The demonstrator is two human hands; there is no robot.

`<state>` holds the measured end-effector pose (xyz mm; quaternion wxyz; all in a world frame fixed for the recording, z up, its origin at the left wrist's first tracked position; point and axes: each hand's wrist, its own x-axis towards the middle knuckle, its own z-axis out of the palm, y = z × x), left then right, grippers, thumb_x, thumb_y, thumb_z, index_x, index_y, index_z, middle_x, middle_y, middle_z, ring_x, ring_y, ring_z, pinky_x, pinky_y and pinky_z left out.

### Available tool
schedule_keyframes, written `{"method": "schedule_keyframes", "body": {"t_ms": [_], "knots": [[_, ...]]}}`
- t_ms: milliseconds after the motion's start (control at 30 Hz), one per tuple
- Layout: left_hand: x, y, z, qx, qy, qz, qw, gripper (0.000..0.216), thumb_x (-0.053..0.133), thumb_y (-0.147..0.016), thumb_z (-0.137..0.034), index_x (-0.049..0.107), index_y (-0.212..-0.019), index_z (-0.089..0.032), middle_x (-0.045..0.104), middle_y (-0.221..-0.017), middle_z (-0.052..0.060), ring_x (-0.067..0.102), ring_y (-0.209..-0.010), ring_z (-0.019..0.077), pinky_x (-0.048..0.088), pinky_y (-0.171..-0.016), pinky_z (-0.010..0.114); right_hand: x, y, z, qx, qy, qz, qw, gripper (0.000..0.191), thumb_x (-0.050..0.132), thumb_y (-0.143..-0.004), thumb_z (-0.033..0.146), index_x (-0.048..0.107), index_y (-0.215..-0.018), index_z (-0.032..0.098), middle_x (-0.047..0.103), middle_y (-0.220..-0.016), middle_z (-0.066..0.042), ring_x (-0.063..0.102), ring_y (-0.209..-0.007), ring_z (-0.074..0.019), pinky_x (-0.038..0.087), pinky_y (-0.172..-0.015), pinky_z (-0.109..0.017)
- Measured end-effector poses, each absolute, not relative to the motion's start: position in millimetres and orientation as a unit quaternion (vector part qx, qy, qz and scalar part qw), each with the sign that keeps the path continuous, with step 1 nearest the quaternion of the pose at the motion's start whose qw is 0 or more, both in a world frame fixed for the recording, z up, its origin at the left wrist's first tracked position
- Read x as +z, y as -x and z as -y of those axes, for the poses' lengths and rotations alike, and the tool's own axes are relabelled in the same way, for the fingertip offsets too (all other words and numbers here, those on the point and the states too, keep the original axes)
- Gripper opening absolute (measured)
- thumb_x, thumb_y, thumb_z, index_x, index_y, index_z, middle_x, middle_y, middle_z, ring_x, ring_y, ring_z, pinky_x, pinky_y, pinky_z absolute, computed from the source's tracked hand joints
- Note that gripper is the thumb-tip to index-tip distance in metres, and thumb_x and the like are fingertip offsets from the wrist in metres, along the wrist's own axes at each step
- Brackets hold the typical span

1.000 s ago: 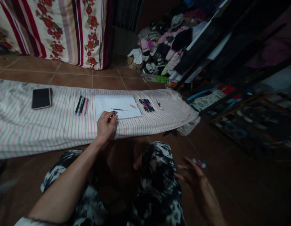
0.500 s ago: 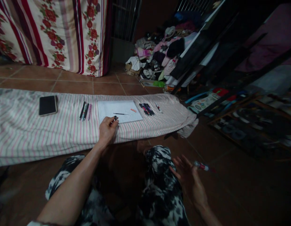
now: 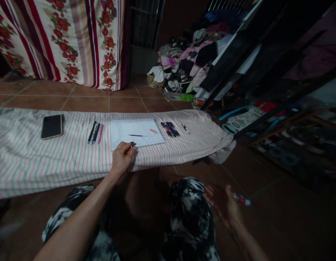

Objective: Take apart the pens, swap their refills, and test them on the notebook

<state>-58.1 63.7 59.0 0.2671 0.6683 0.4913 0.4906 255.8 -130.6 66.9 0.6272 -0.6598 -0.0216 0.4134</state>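
My left hand [image 3: 122,156] rests at the near edge of a spiral notebook [image 3: 124,127], thumb and fingers closed on a small black piece [image 3: 133,144] whose kind I cannot make out. Across the page lie a thin dark pen refill [image 3: 136,135] and a small orange-red piece [image 3: 153,131]. Beyond my right knee, my right hand [image 3: 225,204] is held low with fingers apart and nothing in it. Just past its thumb shows a slim clear object with a red and white band [image 3: 242,199]; it appears to lie on the floor.
Pens [image 3: 95,133] lie left of the notebook, beside a phone [image 3: 52,126]. Several dark pens [image 3: 170,129] and a single pen [image 3: 185,127] lie to its right, on the striped cloth [image 3: 75,156]. A clothes pile [image 3: 184,65] and a rack [image 3: 277,137] stand beyond.
The view has shifted slightly. My left hand keeps its pinch at the notebook's edge. My right hand has moved a little right and down in view, its fingers still apart.
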Motion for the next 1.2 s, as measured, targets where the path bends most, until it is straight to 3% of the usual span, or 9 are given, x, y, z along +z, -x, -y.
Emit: {"method": "schedule_keyframes", "body": {"t_ms": [100,333,467,633,767,867,1000,1200], "knots": [[58,56,-65,0.492,-0.668,-0.494,0.261,0.017,0.056,-0.077,-0.031,0.067,-0.082,-0.019,0.053,-0.068,0.0,0.051,-0.065,0.0132,0.041,-0.061,0.026,70,-265,130,0.456,0.63,0.031,0.628,0.049,0.045,-0.079,0.059,0.054,-0.104,0.018,0.057,-0.114,-0.016,0.047,-0.12,-0.0302,0.043,-0.094,-0.049],[57,50,-63,0.485,-0.68,-0.489,0.25,0.017,0.056,-0.077,-0.032,0.065,-0.077,-0.019,0.054,-0.068,0.0,0.052,-0.066,0.0135,0.04,-0.061,0.026,73,-269,119,0.47,0.584,0.021,0.662,0.057,0.042,-0.077,0.063,0.051,-0.11,0.017,0.056,-0.116,-0.02,0.052,-0.115,-0.0284,0.041,-0.097,-0.04],[58,48,-61,0.481,-0.686,-0.486,0.246,0.018,0.056,-0.078,-0.034,0.064,-0.073,-0.018,0.052,-0.066,0.0,0.051,-0.065,0.0135,0.04,-0.061,0.026,71,-280,109,0.469,0.648,0.067,0.596,0.051,0.036,-0.085,0.056,0.051,-0.116,0.018,0.05,-0.127,-0.019,0.047,-0.12,-0.0296,0.047,-0.089,-0.045],[59,47,-58,0.482,-0.682,-0.488,0.253,0.016,0.056,-0.078,-0.032,0.064,-0.072,-0.019,0.049,-0.064,-0.001,0.049,-0.061,0.0125,0.038,-0.058,0.025,65,-292,106,0.499,0.706,0.06,0.499,0.055,0.036,-0.087,0.052,0.046,-0.127,0.016,0.05,-0.128,-0.023,0.051,-0.116,-0.0299,0.054,-0.077,-0.04],[59,46,-56,0.491,-0.679,-0.48,0.261,0.014,0.057,-0.078,-0.03,0.065,-0.076,-0.018,0.051,-0.065,-0.001,0.049,-0.062,0.0123,0.038,-0.058,0.025,62,-296,99,0.489,0.726,0.089,0.475,0.056,0.035,-0.087,0.054,0.045,-0.129,0.018,0.043,-0.136,-0.019,0.05,-0.118,-0.0288,0.056,-0.074,-0.039],[60,45,-56,0.493,-0.682,-0.476,0.256,0.014,0.056,-0.078,-0.029,0.065,-0.075,-0.018,0.05,-0.064,-0.001,0.048,-0.061,0.0119,0.038,-0.057,0.024,63,-298,92,0.503,0.734,0.099,0.446,0.059,0.035,-0.087,0.052,0.038,-0.134,0.017,0.053,-0.123,-0.022,0.062,-0.1,-0.0259,0.056,-0.072,-0.036],[61,45,-56,0.487,-0.691,-0.471,0.253,0.016,0.056,-0.078,-0.029,0.062,-0.07,-0.017,0.049,-0.063,-0.001,0.048,-0.061,0.0119,0.037,-0.057,0.025,71,-300,83,0.52,0.72,0.112,0.446,0.059,0.035,-0.089,0.047,0.03,-0.138,0.015,0.067,-0.09,-0.017,0.068,-0.077,-0.0207,0.057,-0.066,-0.028],[60,45,-55,0.487,-0.694,-0.465,0.254,0.015,0.056,-0.079,-0.029,0.061,-0.07,-0.017,0.05,-0.064,-0.001,0.048,-0.061,0.0119,0.037,-0.058,0.025,67,-309,58,0.429,0.672,0.083,0.598,0.042,0.036,-0.091,0.039,0.043,-0.128,0.021,0.065,-0.077,-0.006,0.066,-0.069,-0.013,0.056,-0.064,-0.018]]}}
